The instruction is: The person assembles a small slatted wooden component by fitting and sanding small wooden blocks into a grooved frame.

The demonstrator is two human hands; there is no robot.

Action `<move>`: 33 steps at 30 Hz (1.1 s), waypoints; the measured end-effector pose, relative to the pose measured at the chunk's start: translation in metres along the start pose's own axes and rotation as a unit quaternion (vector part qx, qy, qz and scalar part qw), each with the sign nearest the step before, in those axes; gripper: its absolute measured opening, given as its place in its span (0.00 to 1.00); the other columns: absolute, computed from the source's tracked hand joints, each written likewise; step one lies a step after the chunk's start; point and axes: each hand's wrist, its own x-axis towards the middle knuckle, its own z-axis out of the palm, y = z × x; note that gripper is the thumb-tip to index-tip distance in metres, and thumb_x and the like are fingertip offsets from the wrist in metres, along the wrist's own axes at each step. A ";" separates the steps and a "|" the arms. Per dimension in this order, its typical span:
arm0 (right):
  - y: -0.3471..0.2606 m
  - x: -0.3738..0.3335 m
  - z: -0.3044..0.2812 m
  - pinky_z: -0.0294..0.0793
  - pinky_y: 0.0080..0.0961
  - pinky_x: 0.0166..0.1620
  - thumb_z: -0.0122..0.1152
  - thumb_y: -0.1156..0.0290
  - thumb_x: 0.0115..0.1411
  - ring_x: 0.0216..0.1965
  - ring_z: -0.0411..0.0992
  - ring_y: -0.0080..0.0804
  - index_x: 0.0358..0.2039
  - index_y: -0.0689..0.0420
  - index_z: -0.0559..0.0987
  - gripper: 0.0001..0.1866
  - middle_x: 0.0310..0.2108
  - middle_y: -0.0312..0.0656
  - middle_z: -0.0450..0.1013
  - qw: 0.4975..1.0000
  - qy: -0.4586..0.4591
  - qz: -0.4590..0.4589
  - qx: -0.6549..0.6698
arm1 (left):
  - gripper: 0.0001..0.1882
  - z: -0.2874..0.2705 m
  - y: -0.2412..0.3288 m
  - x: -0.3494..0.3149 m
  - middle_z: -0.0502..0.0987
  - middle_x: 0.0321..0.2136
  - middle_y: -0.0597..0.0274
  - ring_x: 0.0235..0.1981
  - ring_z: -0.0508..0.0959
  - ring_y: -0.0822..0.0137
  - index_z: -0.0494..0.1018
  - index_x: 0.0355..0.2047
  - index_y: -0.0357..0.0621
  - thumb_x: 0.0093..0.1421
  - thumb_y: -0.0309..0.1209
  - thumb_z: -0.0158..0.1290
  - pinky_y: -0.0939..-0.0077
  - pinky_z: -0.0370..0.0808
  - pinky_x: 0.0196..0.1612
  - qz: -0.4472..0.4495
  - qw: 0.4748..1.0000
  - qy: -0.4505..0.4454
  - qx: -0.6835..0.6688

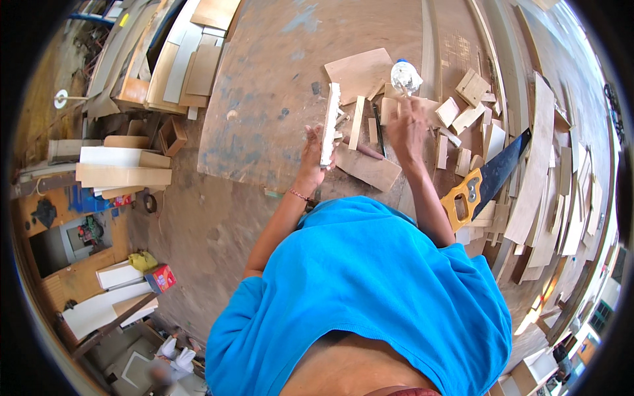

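Observation:
My left hand (313, 158) is closed around the lower part of a narrow wooden piece (328, 125), whose rough white face stands toward me. My right hand (408, 127) is blurred by motion. It is just below a clear plastic bottle (405, 77) with a blue cap and whitish contents; whether its fingers hold anything does not show. Between the hands lie a pale wood strip (356, 123), a thin dark rod (378, 130) and a brown rounded stick (364, 149). A flat light board (373, 170) lies nearest my body, and another thin board (358, 74) lies farther off.
A handsaw (498, 178) with a yellow handle rests to the right of my right forearm. Small wood offcuts (472, 86) are scattered beyond it, beside long boards (536, 158). Stacked panels (122, 165) stand at left, past the edge of the worn worktable (264, 86).

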 end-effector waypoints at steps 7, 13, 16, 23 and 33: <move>-0.028 -0.023 0.045 0.70 0.38 0.34 0.62 0.66 0.48 0.31 0.71 0.48 0.33 0.66 0.69 0.19 0.30 0.53 0.71 0.971 -0.213 0.018 0.109 | 0.31 0.002 -0.005 -0.008 0.65 0.16 0.66 0.10 0.62 0.77 0.60 0.46 0.54 0.53 0.62 0.37 0.85 0.58 0.10 0.062 0.990 0.123 0.006; -0.018 -0.021 0.036 0.73 0.28 0.33 0.56 0.72 0.53 0.30 0.74 0.38 0.39 0.68 0.68 0.16 0.29 0.50 0.73 0.910 -0.237 0.138 0.312 | 0.34 -0.004 -0.002 -0.015 0.65 0.16 0.66 0.10 0.62 0.77 0.57 0.49 0.53 0.52 0.63 0.38 0.84 0.58 0.11 0.074 0.988 0.133 -0.020; -0.027 -0.016 0.007 0.74 0.20 0.32 0.44 0.75 0.60 0.30 0.73 0.27 0.41 0.68 0.68 0.11 0.32 0.46 0.73 0.793 -0.313 0.222 0.473 | 0.37 -0.003 -0.003 -0.017 0.65 0.17 0.66 0.10 0.62 0.77 0.55 0.52 0.51 0.51 0.65 0.38 0.84 0.58 0.11 0.073 0.987 0.141 -0.014; -0.047 -0.013 -0.033 0.75 0.22 0.35 0.46 0.71 0.61 0.31 0.73 0.29 0.41 0.66 0.67 0.12 0.33 0.44 0.71 0.622 -0.339 0.303 0.638 | 0.41 0.009 0.001 -0.022 0.65 0.17 0.66 0.10 0.61 0.78 0.51 0.54 0.49 0.50 0.66 0.37 0.85 0.58 0.12 0.080 0.990 0.116 -0.018; -0.076 -0.014 -0.047 0.67 0.10 0.34 0.52 0.73 0.58 0.34 0.67 0.17 0.48 0.65 0.65 0.18 0.35 0.36 0.67 0.660 -0.347 0.199 0.636 | 0.39 0.015 0.013 -0.027 0.65 0.18 0.67 0.11 0.62 0.79 0.54 0.53 0.47 0.52 0.64 0.34 0.85 0.58 0.12 0.223 0.967 0.123 -0.006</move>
